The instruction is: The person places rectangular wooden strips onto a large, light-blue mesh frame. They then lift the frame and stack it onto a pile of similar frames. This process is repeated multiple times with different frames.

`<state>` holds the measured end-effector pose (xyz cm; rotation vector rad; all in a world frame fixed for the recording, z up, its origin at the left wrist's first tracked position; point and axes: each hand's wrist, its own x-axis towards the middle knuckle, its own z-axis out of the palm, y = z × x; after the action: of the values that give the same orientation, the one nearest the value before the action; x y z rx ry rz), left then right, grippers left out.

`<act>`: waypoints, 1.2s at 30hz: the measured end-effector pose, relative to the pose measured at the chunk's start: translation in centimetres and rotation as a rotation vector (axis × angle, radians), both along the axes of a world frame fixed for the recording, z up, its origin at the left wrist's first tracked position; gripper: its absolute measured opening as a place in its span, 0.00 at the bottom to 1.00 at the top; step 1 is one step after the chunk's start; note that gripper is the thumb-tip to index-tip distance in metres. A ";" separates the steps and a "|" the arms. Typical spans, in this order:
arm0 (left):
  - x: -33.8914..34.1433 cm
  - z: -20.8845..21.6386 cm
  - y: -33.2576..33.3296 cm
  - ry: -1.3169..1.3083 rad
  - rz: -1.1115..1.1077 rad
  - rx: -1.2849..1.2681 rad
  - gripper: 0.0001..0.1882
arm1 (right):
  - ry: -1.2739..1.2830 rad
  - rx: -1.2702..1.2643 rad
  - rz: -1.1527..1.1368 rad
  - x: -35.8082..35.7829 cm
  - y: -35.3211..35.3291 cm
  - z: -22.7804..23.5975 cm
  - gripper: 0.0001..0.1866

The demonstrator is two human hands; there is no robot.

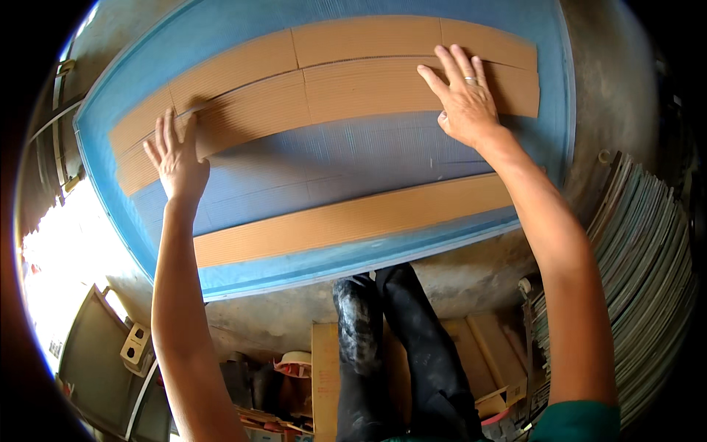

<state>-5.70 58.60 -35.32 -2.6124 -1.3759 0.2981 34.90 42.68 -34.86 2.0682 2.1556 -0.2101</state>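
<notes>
The left hand (177,158) lies flat on the left end of a long strip of brown corrugated cardboard (353,92), its fingers (163,132) spread apart and extended, clamped on nothing. The right hand (464,96) presses flat on the right part of the same strip, fingers apart and straight, with a ring on 1 finger.

The cardboard strip lies on a blue corrugated sheet (324,166) that covers the counter (611,81). Its long axis runs left to right across the view, bowed by the lens, with the left end lower in the picture than the right. The strip shows 2 lengthwise bands separated by a crease or cut line, and short crosswise lines divide it into sections. Its surface is matte and finely ribbed.

A second, narrower cardboard strip (346,221) lies parallel to the first, nearer the person, well apart from both hands, close to the near edge of the blue sheet. The blue sheet carries the same fine ribbing and has a lighter blue border.

The counter surface beside the sheet is grey and rough. A stack of thin flat sheets (648,250) stands edge-on at the right. Dark trousers (398,339) show below the counter edge.
</notes>
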 end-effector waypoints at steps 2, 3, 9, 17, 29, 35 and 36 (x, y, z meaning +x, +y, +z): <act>-2.2 -2.4 -1.0 -0.059 -0.062 -0.179 0.44 | 0.032 -0.046 0.022 0.0 -2.3 -1.7 0.40; -2.0 -2.3 -2.2 -0.040 -0.048 -0.236 0.45 | 0.038 -0.100 0.023 0.1 -3.9 -1.7 0.40; -1.4 -1.5 1.4 0.025 0.004 0.016 0.38 | 0.018 0.211 0.007 1.9 1.2 0.1 0.36; 0.6 -0.6 1.4 0.012 -0.021 -0.230 0.37 | 0.049 0.027 0.031 3.3 -1.4 -1.3 0.36; -7.8 0.9 -16.6 -0.005 -0.064 -0.550 0.46 | 0.128 -0.343 0.083 -3.9 -17.4 1.6 0.35; -8.3 0.0 -15.3 -0.021 -0.020 -0.564 0.49 | 0.159 -0.242 0.133 -2.9 -16.0 0.6 0.33; -8.1 -0.2 -15.3 -0.014 -0.015 -0.566 0.50 | 0.174 -0.257 0.122 -2.8 -15.9 0.3 0.32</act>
<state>-13.81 43.32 -35.50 -3.0625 -1.4423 0.7678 32.13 26.83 -34.54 1.8306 2.2054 -0.6378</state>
